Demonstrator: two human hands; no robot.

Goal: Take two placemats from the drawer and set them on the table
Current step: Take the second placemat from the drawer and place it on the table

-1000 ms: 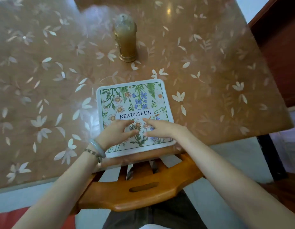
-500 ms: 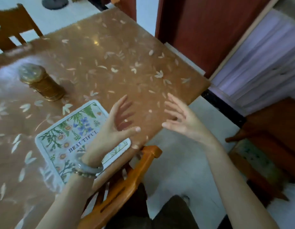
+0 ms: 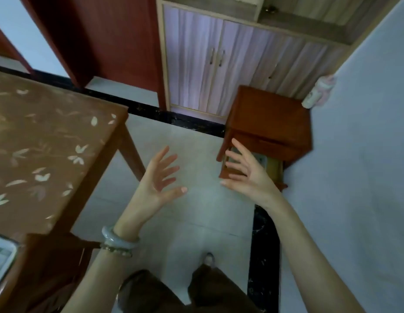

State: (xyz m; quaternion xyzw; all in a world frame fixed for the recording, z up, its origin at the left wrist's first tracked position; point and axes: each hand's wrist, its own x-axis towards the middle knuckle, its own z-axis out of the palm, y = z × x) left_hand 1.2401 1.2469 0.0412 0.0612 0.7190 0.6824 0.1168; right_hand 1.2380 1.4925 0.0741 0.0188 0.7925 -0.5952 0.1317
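left hand (image 3: 158, 179): fingers spread, empty | right hand (image 3: 248, 175): fingers spread, empty | drawer (image 3: 272, 164): open, 1 o'clock | placemat (image 3: 2, 258): on table (image 3: 49, 150), 8 o'clock

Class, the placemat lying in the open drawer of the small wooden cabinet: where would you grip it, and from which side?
Judging from this view, grip the placemat by its exposed near edge, coming from above: it lies flat in the pulled-out drawer, open only on top.

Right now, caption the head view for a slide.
Both empty hands, left and right, reach toward the open drawer.
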